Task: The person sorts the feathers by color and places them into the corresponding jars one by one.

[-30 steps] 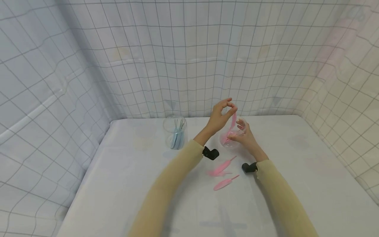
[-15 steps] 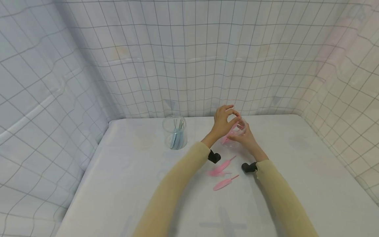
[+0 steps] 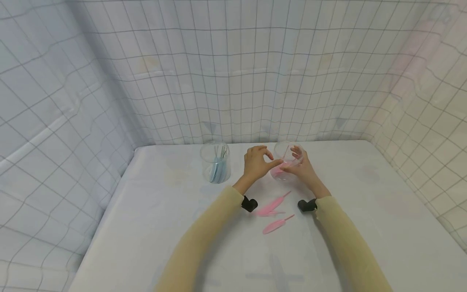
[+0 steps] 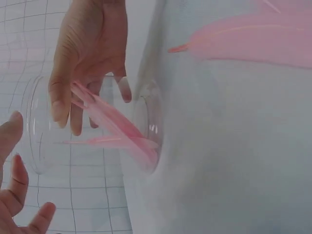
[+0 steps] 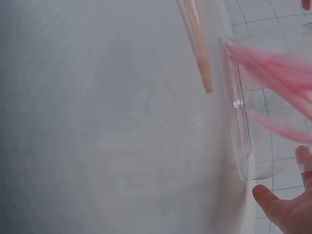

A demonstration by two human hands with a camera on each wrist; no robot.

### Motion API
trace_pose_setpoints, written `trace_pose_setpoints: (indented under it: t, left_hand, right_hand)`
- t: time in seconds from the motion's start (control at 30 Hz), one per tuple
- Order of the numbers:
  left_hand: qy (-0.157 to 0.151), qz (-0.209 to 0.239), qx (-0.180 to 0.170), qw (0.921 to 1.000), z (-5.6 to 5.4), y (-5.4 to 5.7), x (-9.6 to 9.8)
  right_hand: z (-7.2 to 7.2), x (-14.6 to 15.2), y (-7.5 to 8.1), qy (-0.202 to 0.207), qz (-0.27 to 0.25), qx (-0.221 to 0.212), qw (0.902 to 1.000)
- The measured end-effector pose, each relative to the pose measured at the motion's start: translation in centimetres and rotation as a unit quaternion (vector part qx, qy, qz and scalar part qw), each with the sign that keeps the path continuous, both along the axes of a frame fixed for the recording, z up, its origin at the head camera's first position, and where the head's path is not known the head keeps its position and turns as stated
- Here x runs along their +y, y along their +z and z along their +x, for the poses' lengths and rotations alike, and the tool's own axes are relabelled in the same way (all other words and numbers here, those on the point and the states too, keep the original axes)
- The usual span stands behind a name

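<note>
My right hand (image 3: 305, 169) grips a clear round jar (image 3: 279, 150) from its right side, thumb in front and fingers behind. Several pink feathers (image 4: 114, 122) lean inside the jar, their quills pointing up toward the rim. To the left of the jar, my left hand (image 3: 256, 164) holds nothing; its thumb and fingers are spread apart near the rim. On the table in front of the jar lie a few more feathers: one pink feather (image 3: 274, 226) by itself, and a pink feather (image 3: 270, 207) just behind it that overlaps another.
A second clear jar (image 3: 206, 156) stands to the left, with several light blue feathers (image 3: 218, 171) upright in it. White cloth covers the table (image 3: 153, 227). Grid-patterned curtains (image 3: 233, 73) surround its back and sides.
My left hand lowered a pink feather into the jar, let it go and drew back to the left with its fingers spreading. My right hand stayed on the jar.
</note>
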State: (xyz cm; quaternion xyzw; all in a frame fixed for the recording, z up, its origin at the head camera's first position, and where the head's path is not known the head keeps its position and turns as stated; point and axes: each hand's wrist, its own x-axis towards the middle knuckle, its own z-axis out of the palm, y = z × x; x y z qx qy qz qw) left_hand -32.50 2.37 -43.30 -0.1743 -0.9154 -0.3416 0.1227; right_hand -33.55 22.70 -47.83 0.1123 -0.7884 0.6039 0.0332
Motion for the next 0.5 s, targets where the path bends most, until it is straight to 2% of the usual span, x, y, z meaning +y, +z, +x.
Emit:
trace_pose_setpoints:
  t: [0.1,0.27,0.5]
  left_hand:
    - [0.002,-0.071,-0.019,0.9973,1.3,-0.9,-0.7]
    - [-0.021,-0.177,-0.057,0.9823,3.0,-2.1,-0.8]
    - [-0.042,-0.256,-0.066,0.9634,4.2,-3.0,1.2]
  right_hand:
    - [-0.3,0.1,-0.5,-0.008,0.009,0.009,0.9999]
    - [0.1,-0.1,-0.1,-0.009,0.010,-0.008,0.9999]
    - [1.7,-0.8,2.3,0.003,0.012,-0.008,0.9999]
